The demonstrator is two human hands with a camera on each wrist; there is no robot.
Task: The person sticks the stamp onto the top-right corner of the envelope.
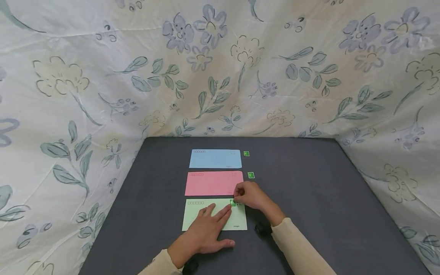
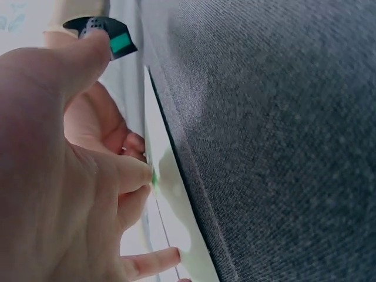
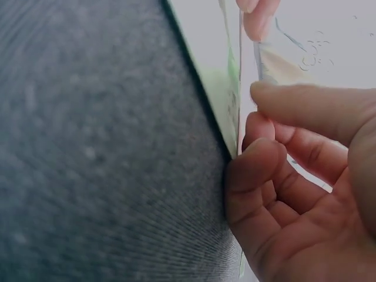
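A pale green envelope (image 1: 192,217) lies flat on the dark grey table. On its top right corner is a small green stamp (image 1: 233,203). My left hand (image 1: 207,231) rests on the envelope with fingers spread and thumb stretched out. Its index fingertip touches the lower left of the stamp, also seen in the left wrist view. My right hand (image 1: 250,196), fingers curled, pinches at the stamp's right edge with thumb and index fingertips. In the right wrist view the curled fingers (image 3: 255,167) sit beside the envelope's edge, and the exact contact is hard to see.
Beyond lie a pink envelope (image 1: 213,184) and a blue envelope (image 1: 214,158), in line with the green one. One green stamp (image 1: 251,175) lies right of the pink envelope, another green stamp (image 1: 246,154) right of the blue. A flowered curtain (image 1: 220,76) surrounds the table.
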